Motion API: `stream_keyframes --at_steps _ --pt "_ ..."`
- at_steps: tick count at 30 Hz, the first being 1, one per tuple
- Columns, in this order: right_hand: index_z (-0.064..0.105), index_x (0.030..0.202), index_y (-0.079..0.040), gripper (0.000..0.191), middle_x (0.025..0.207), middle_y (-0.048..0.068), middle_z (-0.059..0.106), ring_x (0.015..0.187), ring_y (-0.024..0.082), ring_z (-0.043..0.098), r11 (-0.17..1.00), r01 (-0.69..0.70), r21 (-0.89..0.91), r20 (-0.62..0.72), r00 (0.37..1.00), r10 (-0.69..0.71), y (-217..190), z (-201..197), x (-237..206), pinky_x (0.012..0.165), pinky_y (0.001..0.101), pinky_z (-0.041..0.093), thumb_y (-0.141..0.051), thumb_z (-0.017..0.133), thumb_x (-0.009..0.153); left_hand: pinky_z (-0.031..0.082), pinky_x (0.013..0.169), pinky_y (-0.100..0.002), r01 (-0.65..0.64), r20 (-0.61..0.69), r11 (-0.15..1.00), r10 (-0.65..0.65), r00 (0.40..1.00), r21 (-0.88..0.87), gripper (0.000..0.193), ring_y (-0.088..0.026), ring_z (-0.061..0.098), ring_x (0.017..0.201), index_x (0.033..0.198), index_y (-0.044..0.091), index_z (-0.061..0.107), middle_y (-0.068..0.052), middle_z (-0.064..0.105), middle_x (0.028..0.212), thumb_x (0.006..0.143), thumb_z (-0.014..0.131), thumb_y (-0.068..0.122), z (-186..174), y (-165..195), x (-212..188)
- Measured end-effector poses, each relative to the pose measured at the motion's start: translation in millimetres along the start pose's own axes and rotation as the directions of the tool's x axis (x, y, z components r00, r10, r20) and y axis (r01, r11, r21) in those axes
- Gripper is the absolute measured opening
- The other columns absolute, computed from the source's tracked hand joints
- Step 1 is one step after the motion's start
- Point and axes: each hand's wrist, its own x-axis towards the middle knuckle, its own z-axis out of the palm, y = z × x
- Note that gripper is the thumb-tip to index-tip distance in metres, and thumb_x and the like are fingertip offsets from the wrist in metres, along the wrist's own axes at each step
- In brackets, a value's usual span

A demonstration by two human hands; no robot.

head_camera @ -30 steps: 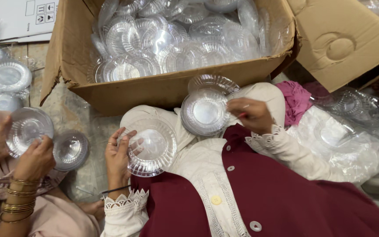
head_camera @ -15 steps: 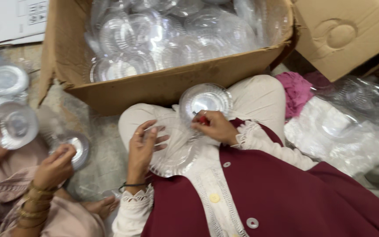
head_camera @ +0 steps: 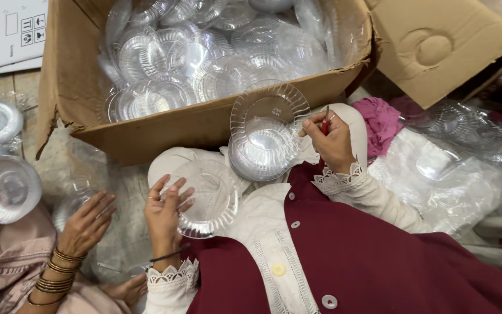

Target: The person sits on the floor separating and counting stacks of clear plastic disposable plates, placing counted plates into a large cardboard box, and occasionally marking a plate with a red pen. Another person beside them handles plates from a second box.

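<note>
A: While my left hand [head_camera: 167, 212] flattens on a clear plate [head_camera: 207, 197] in my lap, lower centre, what has changed?

B: Half a second back both hands worked close together. Now my right hand [head_camera: 332, 139] is lifted mid-frame, fingers clenched round a red tool [head_camera: 325, 123], touching a small stack of clear plates [head_camera: 265, 139]. Plates are split apart.

A: Surroundings?

B: Cardboard box [head_camera: 71, 87] of plates fills the upper frame, edging the stack. A co-worker's hand [head_camera: 85, 224] with bangles, lower left, sits near my plate.
</note>
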Motion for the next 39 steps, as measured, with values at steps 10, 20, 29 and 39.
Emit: stream_keyframes --at_steps 10,20,29,39 --pt "0.070 0.111 -0.004 0.031 0.065 0.005 0.054 0.054 0.006 0.044 0.901 -0.012 -0.433 0.419 0.883 0.213 3.1 68.4 -23.1 0.047 0.0246 0.038 -0.024 0.080 0.089 0.062 0.071 -0.032 -0.075 0.017 0.997 0.075 0.997 0.016 0.041 -0.027 0.077 0.092 0.125 -0.006 0.059 -0.020 0.073 0.120 0.097 0.069 0.023 45.3 18.1 -2.2" --pt "0.070 0.099 -0.001 0.019 0.074 0.001 0.074 0.053 0.002 0.046 0.973 0.053 -0.223 0.319 0.948 0.022 7.3 60.0 -26.1 0.047 0.0235 0.038 -0.019 0.065 0.100 0.065 0.073 -0.034 0.021 0.150 1.000 -0.017 0.989 -0.022 0.045 -0.025 0.077 0.093 0.126 -0.003 0.064 -0.016 0.074 0.117 0.099 0.063 0.032 67.1 9.4 -5.4" --pt "0.071 0.099 -0.001 0.018 0.078 -0.003 0.069 0.068 0.002 0.058 0.982 0.069 -0.174 0.208 0.978 -0.032 6.3 38.4 -12.4 0.061 0.0221 0.048 -0.019 0.070 0.099 0.063 0.065 -0.031 -0.051 0.039 0.998 0.049 0.998 0.041 0.037 -0.024 0.077 0.085 0.120 -0.005 0.066 -0.015 0.076 0.106 0.097 0.068 0.023 66.0 15.3 -3.6" --pt "0.071 0.099 -0.001 0.012 0.077 -0.005 0.062 0.067 0.001 0.051 0.992 0.063 -0.113 0.238 0.971 -0.034 6.7 34.2 -11.9 0.059 0.0210 0.042 -0.013 0.072 0.098 0.063 0.065 -0.032 -0.106 -0.018 0.994 0.107 0.994 0.030 0.027 -0.023 0.077 0.084 0.111 -0.002 0.063 -0.015 0.076 0.104 0.099 0.067 0.021 62.7 12.8 -0.2"
